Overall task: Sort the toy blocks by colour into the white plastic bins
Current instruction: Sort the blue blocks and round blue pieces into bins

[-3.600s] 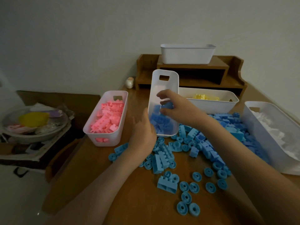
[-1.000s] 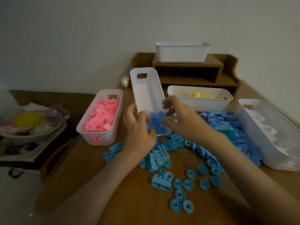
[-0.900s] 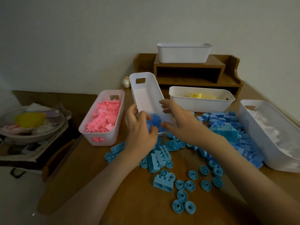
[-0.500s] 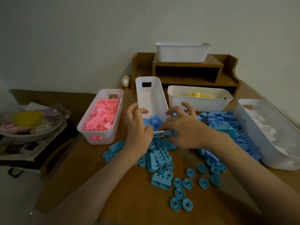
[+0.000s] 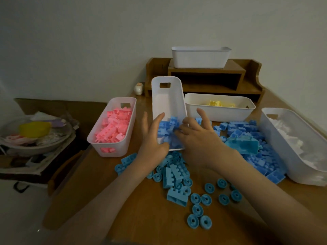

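Note:
A white bin [image 5: 168,101] stands at the table's middle with blue blocks [image 5: 168,129] piled at its near end. My left hand [image 5: 152,138] lies against the bin's near left side, fingers straight, fingertips over the rim. My right hand [image 5: 200,137] is spread over the bin's near right corner, fingers on the blue blocks inside. Loose blue blocks and round blue pieces [image 5: 178,175] lie on the table [image 5: 141,218] in front, and more blue blocks [image 5: 247,137] are heaped to the right.
A bin of pink blocks [image 5: 113,128] stands left. A bin with yellow blocks [image 5: 219,107] sits behind the right hand, a bin of white blocks [image 5: 297,144] far right. Another white bin [image 5: 200,56] tops a wooden shelf [image 5: 205,75]. A cluttered side stand [image 5: 33,138] is at left.
The tilted middle bin has come down flat on the table. Both hands have opened out, the left fingers straightening along the bin's side and the right spreading over the blocks.

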